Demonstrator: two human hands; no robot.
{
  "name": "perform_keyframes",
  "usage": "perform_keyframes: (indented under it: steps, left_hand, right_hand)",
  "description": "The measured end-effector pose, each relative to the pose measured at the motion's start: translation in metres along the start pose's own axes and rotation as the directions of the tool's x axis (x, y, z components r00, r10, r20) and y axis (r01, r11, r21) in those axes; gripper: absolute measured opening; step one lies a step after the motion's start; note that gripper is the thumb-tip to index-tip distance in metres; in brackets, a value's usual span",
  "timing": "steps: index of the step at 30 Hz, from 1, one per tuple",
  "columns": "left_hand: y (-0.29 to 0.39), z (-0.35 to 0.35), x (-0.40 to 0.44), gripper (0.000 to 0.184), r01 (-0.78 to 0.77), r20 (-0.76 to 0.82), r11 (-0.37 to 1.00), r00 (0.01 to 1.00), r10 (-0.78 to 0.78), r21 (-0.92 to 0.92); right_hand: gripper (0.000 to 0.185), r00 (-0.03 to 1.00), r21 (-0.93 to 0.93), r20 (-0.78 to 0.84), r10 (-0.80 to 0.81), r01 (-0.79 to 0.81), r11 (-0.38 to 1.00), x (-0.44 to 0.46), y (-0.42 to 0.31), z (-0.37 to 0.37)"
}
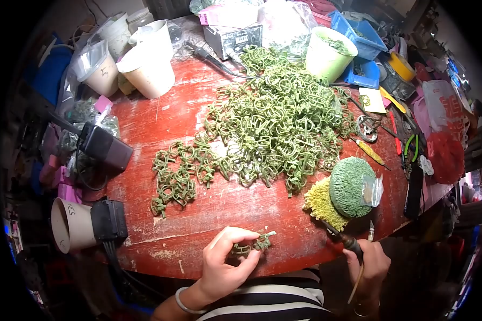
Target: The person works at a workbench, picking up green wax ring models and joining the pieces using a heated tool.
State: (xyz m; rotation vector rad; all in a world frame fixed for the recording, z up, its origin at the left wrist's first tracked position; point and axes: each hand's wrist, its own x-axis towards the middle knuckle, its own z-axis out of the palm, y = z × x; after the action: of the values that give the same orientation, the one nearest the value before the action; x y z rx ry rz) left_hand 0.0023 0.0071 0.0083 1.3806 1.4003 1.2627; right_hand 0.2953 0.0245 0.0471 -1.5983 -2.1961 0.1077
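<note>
Near the table's front edge, my left hand (pixel 231 262) pinches a small green wax-like piece (pixel 263 242) between thumb and fingers. My right hand (pixel 370 262), at the lower right, grips a dark-handled pen-like tool (pixel 351 244) whose tip points up and left toward a yellow sponge (pixel 326 206). A thin brush (pixel 370 231) is also held in that hand, its handle slanting down. A round green textured pad (pixel 351 187) overlaps the yellow sponge, with a small clear packet (pixel 371 191) on it. Beyond my hands lies a big heap of green ring-shaped pieces (pixel 278 117).
A smaller group of green pieces (pixel 177 176) lies left on the red table (pixel 144 235). White tubs (pixel 147 72) stand at the back left, a pale green tub (pixel 329 56) at the back. A yellow-handled pointed tool (pixel 370 152) and green-handled pliers (pixel 411 147) lie right.
</note>
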Motion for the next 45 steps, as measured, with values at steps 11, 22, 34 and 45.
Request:
perform_keyframes:
  steps: [11,22,34,45]
  left_hand:
    - [-0.005,-0.001,-0.001,0.029,-0.044,-0.013,0.999,0.999,0.044,0.025]
    - [-0.005,-0.002,0.003,0.029,-0.128,-0.015,0.992,0.992,0.128,0.020]
    - [-0.002,-0.055,0.007,0.044,0.279,0.154,0.419,0.939,-0.308,-0.864]
    - [0.053,-0.217,-0.010,0.021,0.307,-0.785,0.748,0.441,0.436,0.588]
  right_hand:
    - [0.027,0.996,0.293,0.001,-0.091,0.087,0.952,0.003,-0.018,0.024]
    - [0.027,0.998,0.085,-0.054,-0.008,0.012,0.996,0.001,-0.008,0.002]
    - [0.027,0.994,0.004,0.092,0.052,-0.053,0.999,0.004,-0.005,-0.002]
    - [0.029,0.994,0.242,-0.096,0.046,-0.022,0.970,-0.006,-0.004,0.043]
